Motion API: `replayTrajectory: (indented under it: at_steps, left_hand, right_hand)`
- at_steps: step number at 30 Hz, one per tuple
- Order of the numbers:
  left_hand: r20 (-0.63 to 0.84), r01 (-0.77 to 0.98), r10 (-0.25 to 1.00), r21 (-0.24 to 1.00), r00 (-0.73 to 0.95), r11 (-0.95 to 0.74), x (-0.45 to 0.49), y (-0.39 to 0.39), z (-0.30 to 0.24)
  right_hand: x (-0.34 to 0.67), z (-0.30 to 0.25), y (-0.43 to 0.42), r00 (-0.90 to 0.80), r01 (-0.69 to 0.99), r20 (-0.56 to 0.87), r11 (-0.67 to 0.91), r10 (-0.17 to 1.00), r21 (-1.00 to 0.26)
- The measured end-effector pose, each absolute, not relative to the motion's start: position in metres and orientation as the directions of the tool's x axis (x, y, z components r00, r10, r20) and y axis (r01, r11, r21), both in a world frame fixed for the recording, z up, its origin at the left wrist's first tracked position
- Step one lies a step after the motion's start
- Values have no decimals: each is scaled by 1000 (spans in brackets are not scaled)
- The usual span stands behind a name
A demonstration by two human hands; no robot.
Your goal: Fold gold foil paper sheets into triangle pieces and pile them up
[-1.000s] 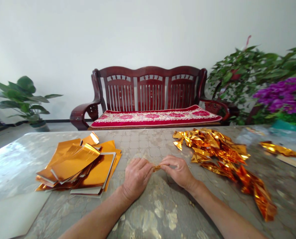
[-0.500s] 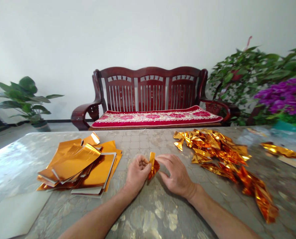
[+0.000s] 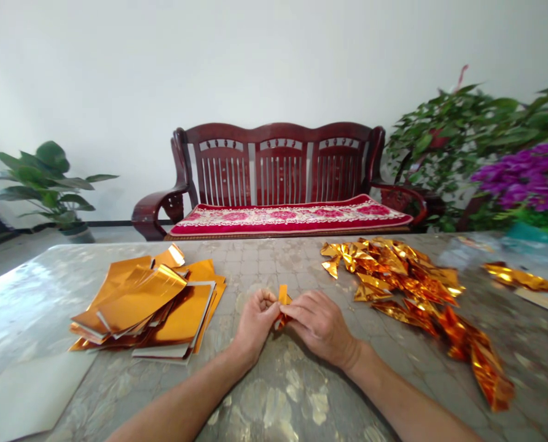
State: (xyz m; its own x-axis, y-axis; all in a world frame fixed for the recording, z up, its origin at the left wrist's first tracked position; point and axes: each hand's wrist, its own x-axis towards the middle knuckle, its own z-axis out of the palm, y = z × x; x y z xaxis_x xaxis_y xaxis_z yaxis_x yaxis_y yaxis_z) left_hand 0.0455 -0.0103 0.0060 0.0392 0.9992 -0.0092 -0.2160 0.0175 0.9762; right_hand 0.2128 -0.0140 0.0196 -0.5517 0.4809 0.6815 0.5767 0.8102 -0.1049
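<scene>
The small gold foil piece (image 3: 283, 294) is between both hands over the tabletop (image 3: 255, 264), its narrow strip pointing toward the wooden sofa (image 3: 281, 175), with the left hand (image 3: 256, 319) pinching it from the left and the right hand (image 3: 322, 325), equally near, holding it with narrowed fingers.

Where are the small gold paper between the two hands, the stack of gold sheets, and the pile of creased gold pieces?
Gold paper (image 3: 283, 294): head view, on its upright strip.
Stack of gold sheets (image 3: 138, 301): head view, on a top sheet's face.
Pile of creased gold pieces (image 3: 410, 281): head view, near its middle.
</scene>
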Motion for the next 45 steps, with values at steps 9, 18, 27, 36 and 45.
replayTrajectory:
  at_steps: [9,18,27,36,45]
  left_hand:
    - [330,233,943,915,42,-330,40,-14,9]
    - [422,236,905,875,54,-422,39,-16,-2]
    - [439,228,899,874,5,-428,42,-20,-1]
    - [502,361,864,801,30,-478,39,-23,0]
    - [555,455,828,720,76,-524,37,-26,2]
  right_hand:
    - [209,16,-14,-313,573,662,692,681,-440]
    - [201,18,-19,-210,518,583,595,785,-615]
    - [199,19,-20,-75,517,626,567,776,-641]
    - [195,21,-23,-80,459,606,569,791,-682]
    - [192,20,-24,-70,399,632,603,772,-691]
